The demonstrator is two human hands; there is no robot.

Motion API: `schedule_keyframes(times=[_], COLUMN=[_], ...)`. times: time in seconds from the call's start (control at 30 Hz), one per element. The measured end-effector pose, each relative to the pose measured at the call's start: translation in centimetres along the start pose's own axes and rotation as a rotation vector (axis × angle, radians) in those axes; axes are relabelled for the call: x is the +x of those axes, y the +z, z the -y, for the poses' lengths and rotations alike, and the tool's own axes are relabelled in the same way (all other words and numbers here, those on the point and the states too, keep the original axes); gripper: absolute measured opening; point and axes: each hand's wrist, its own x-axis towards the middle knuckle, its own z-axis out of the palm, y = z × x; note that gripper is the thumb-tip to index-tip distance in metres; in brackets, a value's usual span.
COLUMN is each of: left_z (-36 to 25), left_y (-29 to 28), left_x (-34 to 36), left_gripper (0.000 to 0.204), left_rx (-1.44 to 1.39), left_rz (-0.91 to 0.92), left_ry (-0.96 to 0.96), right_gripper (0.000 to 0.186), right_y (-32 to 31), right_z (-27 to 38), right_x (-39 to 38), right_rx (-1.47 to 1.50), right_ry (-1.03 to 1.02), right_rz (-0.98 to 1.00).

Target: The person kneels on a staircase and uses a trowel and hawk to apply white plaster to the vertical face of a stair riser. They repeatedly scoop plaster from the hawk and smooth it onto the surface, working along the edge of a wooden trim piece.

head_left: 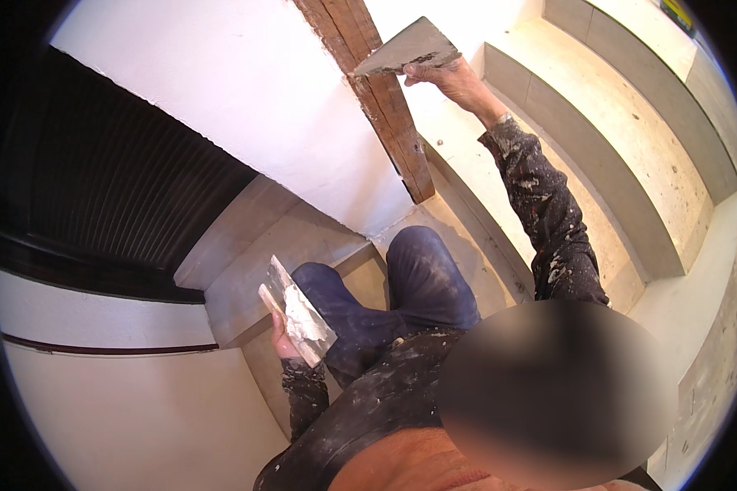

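Gripping broad grey blade point(413, 45) at wrist-side edge, right hand point(446, 78): best hold, likely light, stiff. Left hand point(284, 342) clamped on trowel point(279, 274); white plaster point(304, 317) looks soft, slippery.

A smooth white wall point(213, 90) spans the far left and centre, its right edge meeting a rough brown timber beam point(395, 131) with cracks in its grain. On the right, curved beige steps point(606, 114) with grey risers point(602, 168) carry scattered dark specks. At the left is a black ribbed surface point(131, 180); nearer, a cream-white panel point(139, 401) lies below a thin dark-red strip point(110, 349). Bright light washes the white wall and the steps.
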Motion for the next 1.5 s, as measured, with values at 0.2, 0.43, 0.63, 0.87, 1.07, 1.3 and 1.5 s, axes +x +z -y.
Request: schedule_keyframes(times=[0.2,0.43,0.63,0.87,1.07,1.3,1.5], left_z=[0.0,0.2,0.5,3.7,4.0,3.3,1.0], left_y=[-0.5,-0.4,1.3,8.1,12.9,12.8,10.0], left_x=[0.0,0.1,0.5,3.5,6.1,5.7,5.1], left_gripper=[0.056,0.054,0.053,0.054,0.054,0.053,0.054], left_rx=[-0.006,0.021,0.030,-0.173,-0.237,-0.159,-0.044], left_rz=[0.028,0.018,-0.003,0.155,0.401,0.184,0.189], left_ry=[-0.007,0.026,-0.002,-0.334,-0.476,-0.415,-0.205], right_gripper=[0.038,0.036,0.035,0.033,0.040,0.034,0.032], right_y=[-1.4,-2.1,-2.3,3.5,6.9,4.1,1.3], right_z=[-0.3,-0.1,0.9,3.4,7.6,8.1,4.8], right_x=[1.8,2.6,-0.2,-9.6,-13.1,-14.4,-10.8], right_rx=[-0.079,-0.187,-0.379,-0.027,-0.167,-0.368,-0.085], right_ry=[-0.047,-0.082,0.059,-0.210,-0.468,-0.388,0.025], right_rz=[0.084,0.062,0.229,0.308,0.492,0.560,0.304])
